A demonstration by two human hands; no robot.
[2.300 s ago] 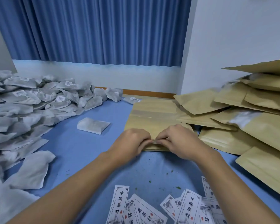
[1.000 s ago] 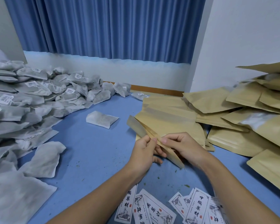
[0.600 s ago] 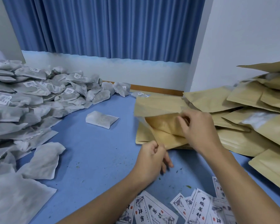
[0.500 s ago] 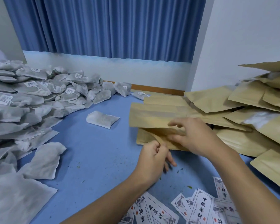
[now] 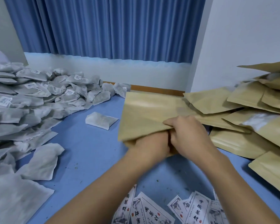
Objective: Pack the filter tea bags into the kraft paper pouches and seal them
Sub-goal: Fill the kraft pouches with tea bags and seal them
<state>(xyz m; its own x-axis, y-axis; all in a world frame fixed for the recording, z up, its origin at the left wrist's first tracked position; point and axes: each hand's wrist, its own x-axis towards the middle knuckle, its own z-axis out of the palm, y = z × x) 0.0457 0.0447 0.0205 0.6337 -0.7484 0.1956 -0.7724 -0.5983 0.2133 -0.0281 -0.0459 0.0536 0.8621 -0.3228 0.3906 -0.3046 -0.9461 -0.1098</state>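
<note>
I hold a kraft paper pouch [image 5: 145, 115] raised off the blue table, its flat face toward me. My left hand [image 5: 152, 145] grips its near lower edge; its fingers are hidden behind the paper. My right hand [image 5: 187, 135] pinches the same edge right beside it, thumb on top. One filter tea bag [image 5: 101, 120] lies alone on the table left of the pouch. A large heap of tea bags [image 5: 31, 101] fills the left side.
A stack of kraft pouches [image 5: 252, 113] rises at the right, reaching the near right edge. Printed paper labels [image 5: 153, 210] lie scattered at the near edge. The blue table [image 5: 87, 151] meets a curtain and white wall behind.
The pouch was lifted off the table and turned; its face now stands up toward me. My right hand came back down from the pouch mouth to join my left at the near edge.
</note>
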